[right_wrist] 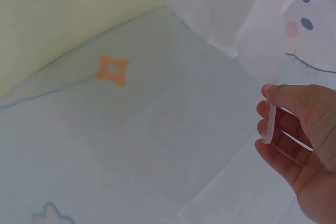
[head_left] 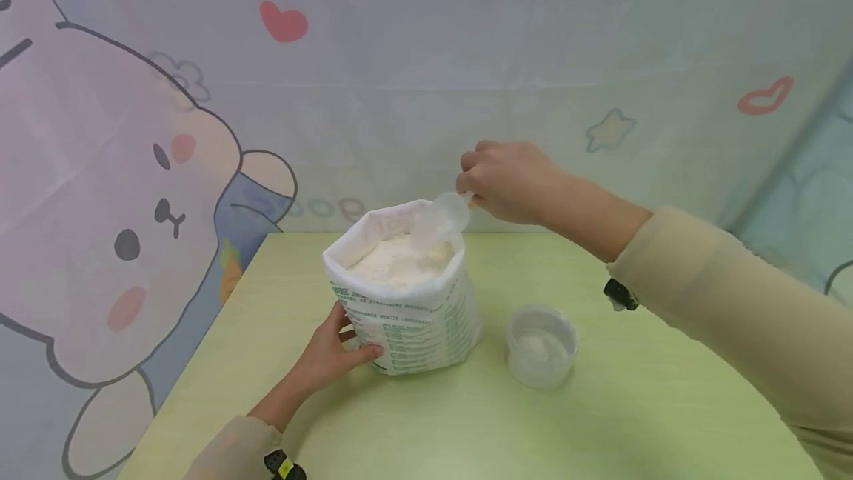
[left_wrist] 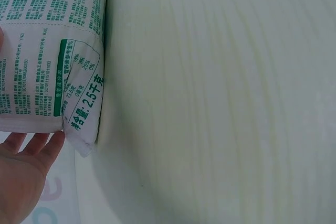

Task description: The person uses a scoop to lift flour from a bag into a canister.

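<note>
Currently my right grip (head_left: 503,182) is clamped on the handle of a translucent scoop (head_left: 440,222), whose bowl hangs just below and left of it, at the mouth of an open white bag (head_left: 413,328) of pale powder (head_left: 380,261). My left grip (head_left: 336,354) holds the bag's lower corner, thumb in front. Below my right grip, a clear tub (head_left: 541,372) containing some powder stands on the tabletop (head_left: 466,428).
</note>
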Available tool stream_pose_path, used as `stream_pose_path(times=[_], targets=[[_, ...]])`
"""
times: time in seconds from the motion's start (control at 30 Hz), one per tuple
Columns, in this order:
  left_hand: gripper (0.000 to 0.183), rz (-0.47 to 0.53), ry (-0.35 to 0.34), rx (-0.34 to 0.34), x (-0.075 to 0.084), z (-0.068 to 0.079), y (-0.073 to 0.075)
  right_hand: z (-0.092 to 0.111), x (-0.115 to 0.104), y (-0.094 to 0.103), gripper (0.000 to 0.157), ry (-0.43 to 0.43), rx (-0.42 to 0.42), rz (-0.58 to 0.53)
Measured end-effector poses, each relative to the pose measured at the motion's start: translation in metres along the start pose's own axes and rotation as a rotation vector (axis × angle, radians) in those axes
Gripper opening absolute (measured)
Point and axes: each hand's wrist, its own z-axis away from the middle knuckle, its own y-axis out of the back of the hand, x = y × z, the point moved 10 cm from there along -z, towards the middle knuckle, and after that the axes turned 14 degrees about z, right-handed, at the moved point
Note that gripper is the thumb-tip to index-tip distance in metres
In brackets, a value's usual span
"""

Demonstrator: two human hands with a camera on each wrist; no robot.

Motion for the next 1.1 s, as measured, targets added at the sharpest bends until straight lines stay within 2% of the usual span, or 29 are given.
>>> stream_pose_path(times=[0.53, 0.77, 1.1], targets=[[0.073, -0.004, -0.004, -0.006, 0.000, -0.001, -0.001, -0.013, -0.026, -0.011, 0.017, 0.034, 0.020, -0.004], [0.073, -0.001, -0.001, -0.005, 0.000, -0.001, -0.001, -0.020, -0.037, -0.021, 0.017, 0.044, -0.044, -0.005], [0.073, -0.007, 0.010, -0.001, -0.001, 0.000, -0.002, -0.026, -0.057, -0.025, 0.015, 0.062, -0.070, 0.066]])
